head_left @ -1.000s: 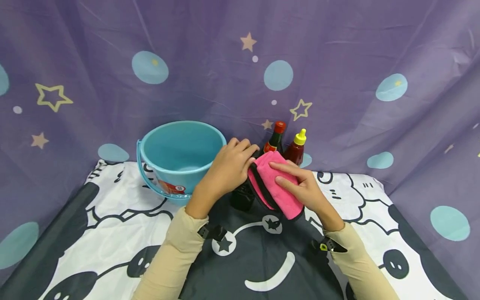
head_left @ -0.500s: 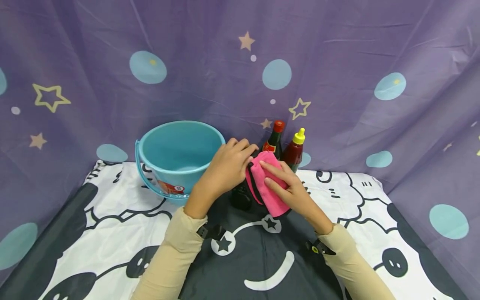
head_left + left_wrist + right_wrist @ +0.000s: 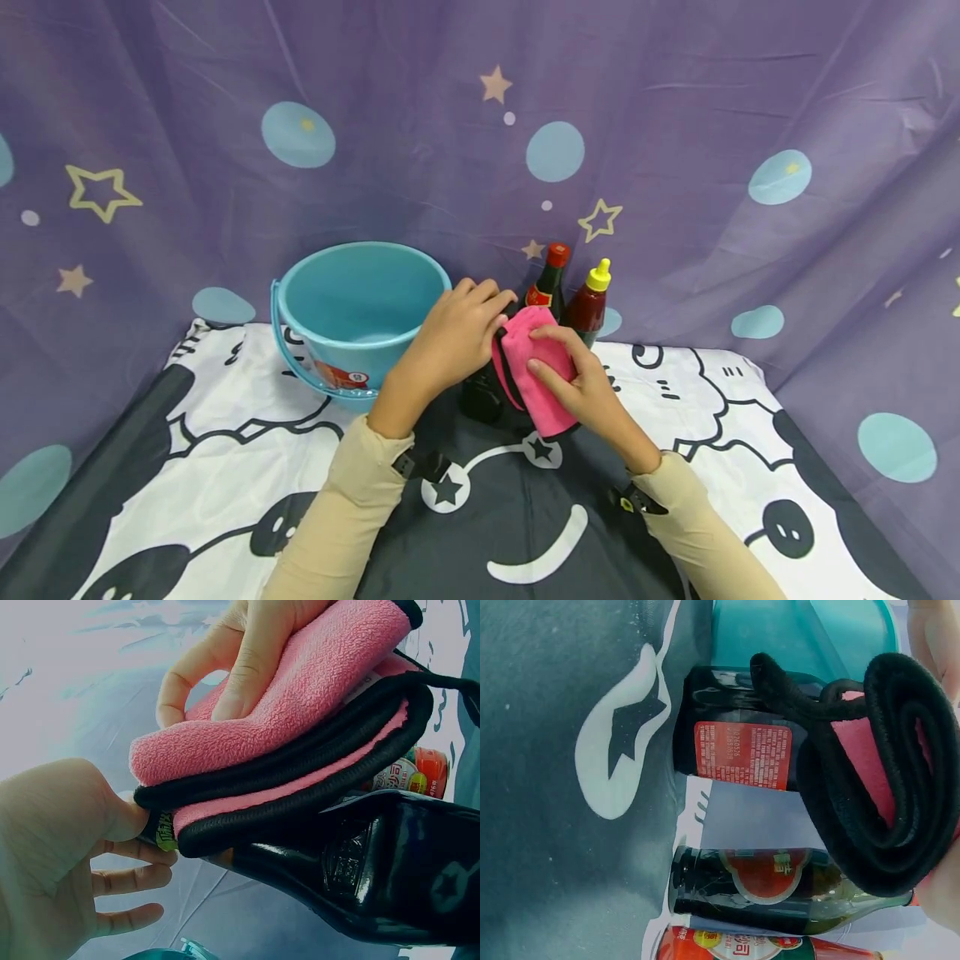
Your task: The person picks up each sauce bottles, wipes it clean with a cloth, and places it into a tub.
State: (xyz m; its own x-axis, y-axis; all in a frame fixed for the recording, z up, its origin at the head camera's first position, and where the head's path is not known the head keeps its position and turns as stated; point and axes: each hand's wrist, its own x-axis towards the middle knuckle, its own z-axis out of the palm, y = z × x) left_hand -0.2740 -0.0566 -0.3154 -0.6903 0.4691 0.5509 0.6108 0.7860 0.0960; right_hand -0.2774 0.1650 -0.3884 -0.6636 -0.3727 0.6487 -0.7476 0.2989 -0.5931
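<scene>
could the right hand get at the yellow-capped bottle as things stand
Probably not without letting go: the right hand holds the folded pink cloth. Otherwise the way seems free, as the yellow-capped bottle stands just beyond that hand with nothing over its cap.

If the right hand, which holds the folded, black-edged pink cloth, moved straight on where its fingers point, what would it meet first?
Beyond the cloth, probably the bare left hand at the top of the dark, glossy bottle; depth is unclear, so the bottle might come first.
</scene>
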